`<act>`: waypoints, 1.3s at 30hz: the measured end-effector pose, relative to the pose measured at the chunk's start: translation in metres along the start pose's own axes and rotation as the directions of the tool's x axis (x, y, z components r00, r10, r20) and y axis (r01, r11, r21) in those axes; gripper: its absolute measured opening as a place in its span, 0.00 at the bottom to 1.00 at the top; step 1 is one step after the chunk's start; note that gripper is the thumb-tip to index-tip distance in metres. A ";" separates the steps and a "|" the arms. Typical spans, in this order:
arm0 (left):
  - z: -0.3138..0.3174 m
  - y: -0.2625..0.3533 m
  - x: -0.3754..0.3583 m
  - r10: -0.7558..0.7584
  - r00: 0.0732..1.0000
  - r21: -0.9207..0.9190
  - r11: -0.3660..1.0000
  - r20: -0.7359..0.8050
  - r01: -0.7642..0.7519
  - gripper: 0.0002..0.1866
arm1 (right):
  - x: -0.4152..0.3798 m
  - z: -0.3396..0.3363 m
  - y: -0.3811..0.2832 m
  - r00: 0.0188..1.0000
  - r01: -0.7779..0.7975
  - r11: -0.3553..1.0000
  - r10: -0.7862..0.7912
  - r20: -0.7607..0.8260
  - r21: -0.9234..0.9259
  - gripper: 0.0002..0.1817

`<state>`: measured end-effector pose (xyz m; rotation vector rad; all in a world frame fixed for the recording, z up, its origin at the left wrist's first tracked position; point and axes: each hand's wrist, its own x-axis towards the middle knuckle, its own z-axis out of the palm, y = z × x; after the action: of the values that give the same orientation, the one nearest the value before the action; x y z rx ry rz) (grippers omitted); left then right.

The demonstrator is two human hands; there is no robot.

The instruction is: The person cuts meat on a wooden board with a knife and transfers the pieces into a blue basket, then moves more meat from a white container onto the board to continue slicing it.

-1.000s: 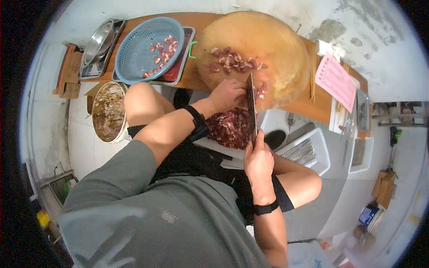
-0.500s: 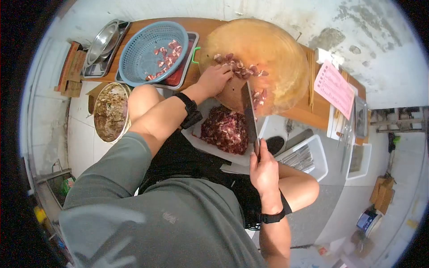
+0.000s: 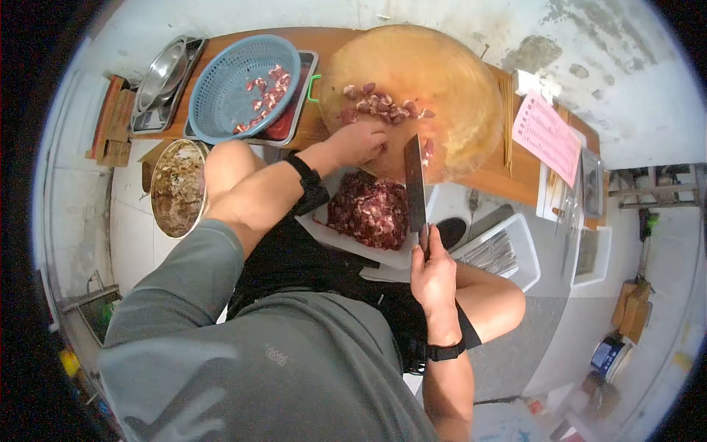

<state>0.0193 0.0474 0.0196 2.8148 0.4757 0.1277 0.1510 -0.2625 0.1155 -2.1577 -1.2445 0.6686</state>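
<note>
Cleaver in the right hand, left fingers at the board's near edge

In the head view, the right hand (image 3: 433,274) is wrapped around the handle of a cleaver (image 3: 415,186), whose blade points away from the person, its far end over the near side of a round chopping board (image 3: 449,70). The left hand (image 3: 361,141) is at the board's near left edge, fingers curled; whether they pinch a scrap of meat cannot be told.

The meat chunks (image 3: 394,109) lie in a loose band across the board, just beyond the left hand, with a few small bits (image 3: 428,152) beside the blade tip. A larger meat pile (image 3: 367,210) sits below the board's edge in a white tray (image 3: 390,256). More meat pieces (image 3: 272,90) rest in a blue basket (image 3: 213,81) on the table (image 3: 317,40).

The chunks are probably light, soft and slippery, best pinned from above with bent fingertips, knuckles toward the blade. The cleaver is likely stiff and weighted toward its broad blade; the handle is the only safe hold, gripped close to the blade for control.
</note>
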 end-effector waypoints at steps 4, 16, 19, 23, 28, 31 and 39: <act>0.024 0.030 -0.018 0.046 0.932 -0.160 0.981 -0.360 -0.111 0.10 | 0.000 -0.001 -0.010 1.000 -0.011 1.000 0.011 0.029 0.000 0.27; 0.037 0.039 -0.025 -0.127 0.893 -0.319 0.947 -0.432 -0.020 0.13 | -0.004 -0.005 -0.014 0.992 0.129 0.976 -0.127 0.020 -0.176 0.29; 0.037 0.037 -0.026 -0.116 0.878 -0.308 0.951 -0.464 -0.037 0.13 | -0.004 -0.007 -0.016 0.990 0.143 0.962 -0.137 0.044 -0.233 0.29; 0.042 0.031 -0.024 -0.020 0.853 -0.249 0.960 -0.522 -0.130 0.12 | -0.002 -0.009 -0.013 0.988 0.150 0.962 -0.140 0.056 -0.229 0.28; 0.024 0.037 -0.026 -0.004 0.866 -0.196 0.975 -0.499 -0.108 0.12 | 0.008 -0.010 -0.012 0.985 0.170 0.959 -0.161 0.060 -0.228 0.27; 0.023 0.037 -0.026 -0.007 0.866 -0.185 0.978 -0.500 -0.099 0.11 | 0.014 -0.012 -0.011 0.988 0.138 0.965 -0.119 0.094 -0.222 0.27; 0.033 0.031 -0.028 -0.021 0.895 -0.183 0.981 -0.445 -0.068 0.11 | 0.059 0.022 -0.023 0.992 0.080 0.975 -0.058 0.112 -0.208 0.26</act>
<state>0.0067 0.0012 -0.0039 2.5877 0.4933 0.7952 0.1493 -0.1958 0.1065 -2.2627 -1.5000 0.6529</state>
